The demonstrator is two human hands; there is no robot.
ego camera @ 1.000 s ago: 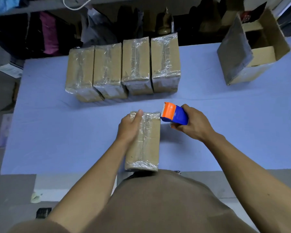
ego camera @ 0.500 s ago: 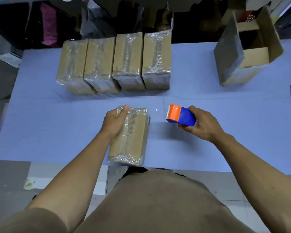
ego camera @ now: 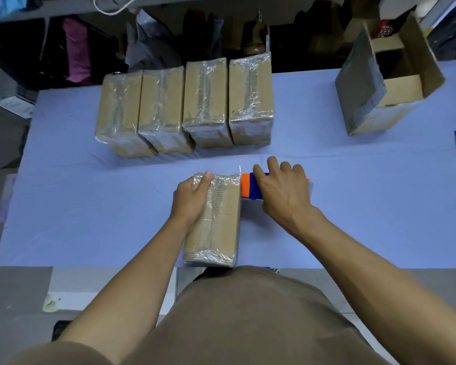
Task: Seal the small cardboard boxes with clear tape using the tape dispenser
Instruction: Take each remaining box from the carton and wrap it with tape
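Legible text: none; dark print rows under the tape on the small cardboard boxes (ego camera: 184, 106) and white marks on a red item (ego camera: 386, 29) are too blurred to read.

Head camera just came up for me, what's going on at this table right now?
A person is taping a small box at the near edge of the blue table. The left hand holds the box down, while the right hand grips the tape dispenser against the box's right side. Four wrapped boxes stand in a row behind, and an open carton sits far right.
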